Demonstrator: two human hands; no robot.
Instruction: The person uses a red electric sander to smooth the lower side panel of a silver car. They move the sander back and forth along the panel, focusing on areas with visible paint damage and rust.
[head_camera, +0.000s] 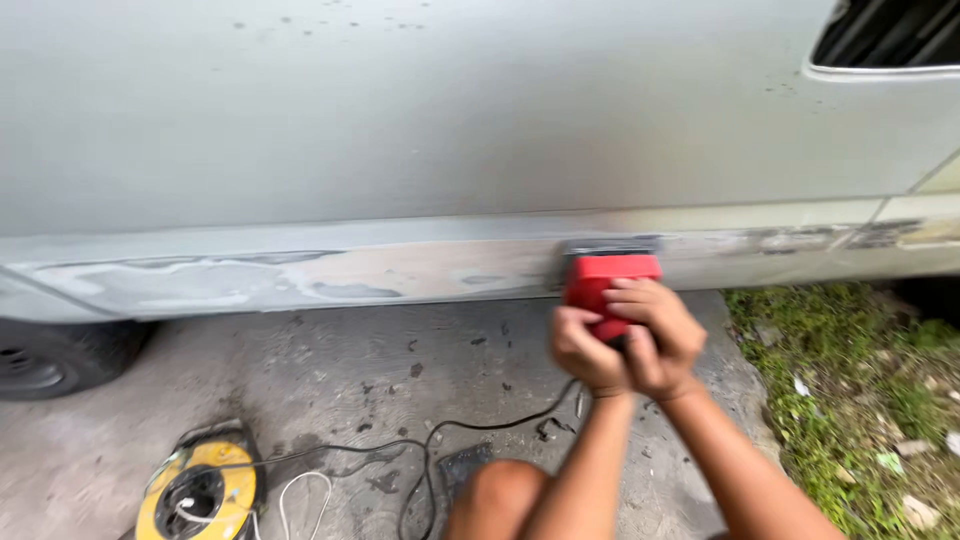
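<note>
Both of your hands grip a red sander (606, 283), left hand (588, 350) beside right hand (655, 335), pressing it flat against the car's lower sill (330, 275). Its cord (440, 440) trails below the sill to a yellow reel (200, 490).

Both hands grip a red power sander (608, 283), the left hand (588, 350) beside the right hand (655, 335), pressing it against the patchy lower sill of a silver car (400, 130). A black cord (480, 425) trails across the concrete floor (330, 360) toward a yellow cable reel (200, 490). Grass (860, 390) lies at right.
</note>
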